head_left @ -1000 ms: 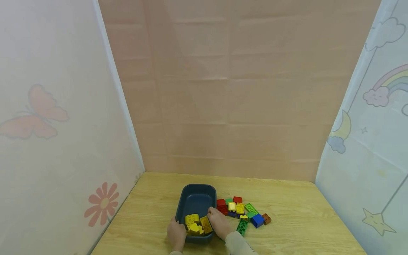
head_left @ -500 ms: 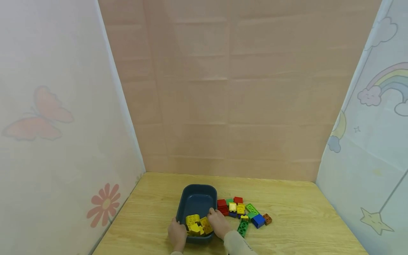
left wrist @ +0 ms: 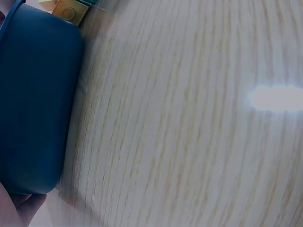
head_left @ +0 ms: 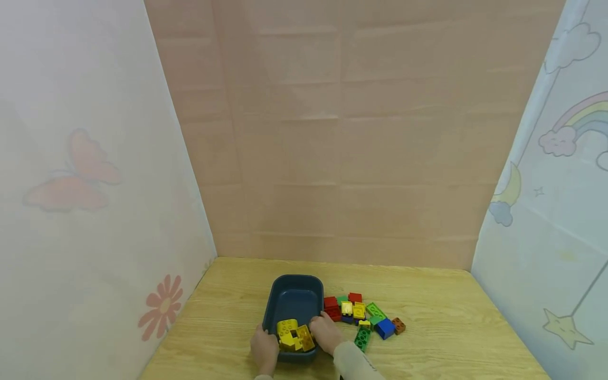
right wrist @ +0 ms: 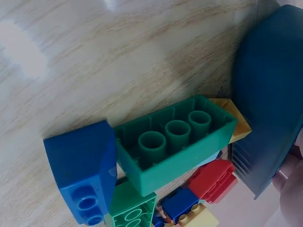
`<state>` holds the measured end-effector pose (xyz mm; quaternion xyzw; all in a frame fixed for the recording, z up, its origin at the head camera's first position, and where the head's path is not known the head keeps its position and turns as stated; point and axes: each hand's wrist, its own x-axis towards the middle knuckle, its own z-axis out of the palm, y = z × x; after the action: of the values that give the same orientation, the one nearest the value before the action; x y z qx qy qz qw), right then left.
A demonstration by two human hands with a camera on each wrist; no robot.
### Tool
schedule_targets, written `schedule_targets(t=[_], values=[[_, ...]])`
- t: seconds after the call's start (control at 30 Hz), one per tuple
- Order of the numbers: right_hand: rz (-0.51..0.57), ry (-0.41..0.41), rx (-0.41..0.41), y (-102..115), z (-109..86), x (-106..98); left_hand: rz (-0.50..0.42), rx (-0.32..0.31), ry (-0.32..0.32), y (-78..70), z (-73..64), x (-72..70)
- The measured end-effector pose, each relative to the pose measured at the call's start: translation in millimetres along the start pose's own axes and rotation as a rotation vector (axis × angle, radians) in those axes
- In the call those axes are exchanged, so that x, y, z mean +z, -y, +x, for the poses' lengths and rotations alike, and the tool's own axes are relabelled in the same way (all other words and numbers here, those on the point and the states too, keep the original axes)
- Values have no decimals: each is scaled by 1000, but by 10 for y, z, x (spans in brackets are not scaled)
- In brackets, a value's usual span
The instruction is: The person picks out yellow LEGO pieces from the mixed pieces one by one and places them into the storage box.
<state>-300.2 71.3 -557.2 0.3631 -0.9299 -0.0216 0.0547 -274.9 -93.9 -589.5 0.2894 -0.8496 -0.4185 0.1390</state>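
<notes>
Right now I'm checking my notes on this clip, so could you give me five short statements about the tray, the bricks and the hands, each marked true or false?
1. The left hand and right hand hold opposite sides of the tray. True.
2. The bricks inside the tray are red. False: yellow bricks are in it.
3. The bricks in the tray lie at its far end. False: they are at the end nearer the person.
4. The long green brick lies with its hollow underside up. True.
5. The blue wedge-shaped brick is in the tray. False: it lies outside, to the right.
</notes>
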Motion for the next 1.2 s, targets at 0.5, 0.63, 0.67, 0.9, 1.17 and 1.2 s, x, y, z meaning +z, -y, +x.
schedule_targets(t=[0.5,0.63,0.67,0.9,1.17,1.2], values=[[100,-450,3,-215,-106,78,15,-25,-6,-48,-36,3],[74,-432,136,-315,-170,88,14,-17,-5,-47,-25,9],[79,-409,172,-342,-190,100,17,-15,-3,-47,-26,7],[95,-327,294,-501,-336,184,21,-21,7,-51,-33,-9],[139,-321,317,-598,-427,225,17,-26,-3,-49,-31,6],[149,-314,318,-606,-434,229,16,-22,-3,-49,-29,9]])
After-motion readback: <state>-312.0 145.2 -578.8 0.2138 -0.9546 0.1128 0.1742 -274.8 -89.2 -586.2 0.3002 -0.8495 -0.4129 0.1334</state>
